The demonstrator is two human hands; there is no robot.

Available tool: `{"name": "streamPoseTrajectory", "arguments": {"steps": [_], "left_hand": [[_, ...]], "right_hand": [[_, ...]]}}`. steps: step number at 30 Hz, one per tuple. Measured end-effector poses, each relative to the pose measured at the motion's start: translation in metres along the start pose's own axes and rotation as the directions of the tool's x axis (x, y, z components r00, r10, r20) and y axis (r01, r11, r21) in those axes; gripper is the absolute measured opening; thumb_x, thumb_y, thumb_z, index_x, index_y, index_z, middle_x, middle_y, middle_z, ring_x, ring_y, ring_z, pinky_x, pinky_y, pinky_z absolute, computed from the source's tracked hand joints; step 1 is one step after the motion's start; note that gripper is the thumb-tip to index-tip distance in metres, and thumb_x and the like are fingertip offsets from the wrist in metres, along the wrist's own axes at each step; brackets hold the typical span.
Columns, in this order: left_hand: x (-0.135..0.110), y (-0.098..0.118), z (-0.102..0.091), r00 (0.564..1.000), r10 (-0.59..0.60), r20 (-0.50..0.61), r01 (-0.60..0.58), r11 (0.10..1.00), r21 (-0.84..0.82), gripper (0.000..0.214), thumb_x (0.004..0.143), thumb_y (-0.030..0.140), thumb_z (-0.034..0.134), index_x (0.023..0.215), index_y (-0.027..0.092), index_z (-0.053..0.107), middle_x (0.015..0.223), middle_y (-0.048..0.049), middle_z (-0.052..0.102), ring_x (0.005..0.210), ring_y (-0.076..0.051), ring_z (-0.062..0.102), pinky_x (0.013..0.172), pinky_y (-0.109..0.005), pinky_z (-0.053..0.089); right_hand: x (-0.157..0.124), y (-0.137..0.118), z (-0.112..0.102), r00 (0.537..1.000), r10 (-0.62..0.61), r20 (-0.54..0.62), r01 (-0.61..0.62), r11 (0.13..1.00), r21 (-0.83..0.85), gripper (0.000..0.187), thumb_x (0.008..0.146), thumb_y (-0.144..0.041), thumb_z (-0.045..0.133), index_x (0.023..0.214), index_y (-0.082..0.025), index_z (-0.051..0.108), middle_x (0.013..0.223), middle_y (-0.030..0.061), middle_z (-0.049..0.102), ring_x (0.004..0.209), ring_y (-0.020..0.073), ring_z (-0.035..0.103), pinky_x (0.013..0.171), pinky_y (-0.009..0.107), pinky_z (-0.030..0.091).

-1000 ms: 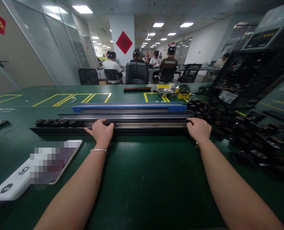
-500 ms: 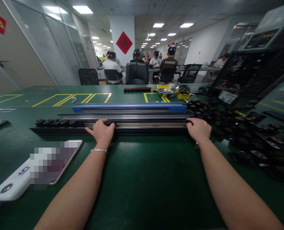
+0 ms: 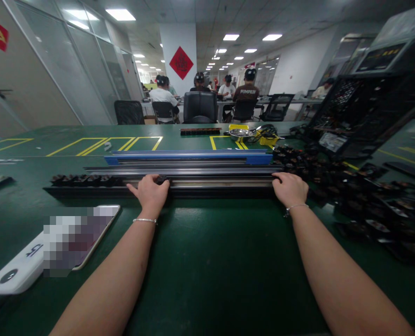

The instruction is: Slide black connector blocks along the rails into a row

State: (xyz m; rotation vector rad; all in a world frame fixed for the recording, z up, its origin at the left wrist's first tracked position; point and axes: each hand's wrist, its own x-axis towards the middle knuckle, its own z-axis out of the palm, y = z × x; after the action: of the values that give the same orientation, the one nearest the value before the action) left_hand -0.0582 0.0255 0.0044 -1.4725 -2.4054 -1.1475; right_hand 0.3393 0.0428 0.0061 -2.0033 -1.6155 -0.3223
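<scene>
A small black piece [image 3: 162, 178] is held at the long black rail [image 3: 221, 191], left of its middle, between the thumb and fingers of the left hand [image 3: 151, 190], which are bent nearly together around it; the little finger is stuck out to the left. The rail's right end is touched by the curled right hand [image 3: 290, 190]; how tightly it is closed cannot be told. At the rail's left end, a row of black blocks [image 3: 85, 179] is lined up. Just beyond, a dark grey bar [image 3: 193, 170] is laid, and farther off a blue profile [image 3: 259, 158], both roughly parallel to the rail. To the right, black parts [image 3: 378, 205] are heaped. On the near left of the green table [image 3: 221, 261], a phone [image 3: 107, 224] is placed beside a white device [image 3: 22, 266], both partly blurred out. On the far side, a metal bowl [image 3: 240, 133] is set near yellow tape markings.
</scene>
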Motion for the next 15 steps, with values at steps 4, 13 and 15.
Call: {"name": "streamPoseTrajectory", "arguments": {"steps": [4, 13, 15], "left_hand": [[-0.0013, 0.0012, -0.0005, 1.000, 0.020, 0.005, -0.020, 1.000, -0.007, 0.027, 0.073, 0.041, 0.059, 0.091, 0.021, 0.062, 0.096, -0.0069, 0.068, 0.105, -0.029, 0.059, 0.113, -0.057, 0.004], [-0.0009, 0.0003, 0.0011, 0.997, 0.079, -0.003, -0.079, 0.997, 0.017, 0.029, 0.073, 0.042, 0.060, 0.092, 0.020, 0.063, 0.098, -0.0077, 0.069, 0.104, -0.027, 0.060, 0.114, -0.049, 0.013], [-0.0012, 0.0004, 0.0008, 0.993, 0.117, -0.015, -0.116, 0.993, 0.025, 0.031, 0.073, 0.042, 0.060, 0.092, 0.018, 0.065, 0.095, -0.0084, 0.069, 0.100, -0.027, 0.061, 0.110, -0.044, 0.024]], "right_hand": [[-0.0001, -0.0006, -0.0012, 1.000, 0.000, 0.011, 0.000, 1.000, -0.008, 0.039, 0.078, -0.025, 0.040, 0.102, -0.022, 0.072, 0.111, 0.0049, 0.068, 0.109, 0.0249, 0.055, 0.092, 0.040, 0.039], [0.0004, -0.0009, -0.0027, 1.000, -0.005, 0.021, 0.005, 1.000, 0.001, 0.039, 0.078, -0.025, 0.041, 0.102, -0.023, 0.072, 0.110, 0.0049, 0.068, 0.109, 0.0252, 0.055, 0.091, 0.041, 0.040], [0.0006, -0.0009, -0.0026, 1.000, -0.003, 0.022, 0.003, 1.000, -0.001, 0.039, 0.078, -0.025, 0.041, 0.102, -0.023, 0.072, 0.110, 0.0053, 0.069, 0.109, 0.0254, 0.055, 0.092, 0.041, 0.040]]}}
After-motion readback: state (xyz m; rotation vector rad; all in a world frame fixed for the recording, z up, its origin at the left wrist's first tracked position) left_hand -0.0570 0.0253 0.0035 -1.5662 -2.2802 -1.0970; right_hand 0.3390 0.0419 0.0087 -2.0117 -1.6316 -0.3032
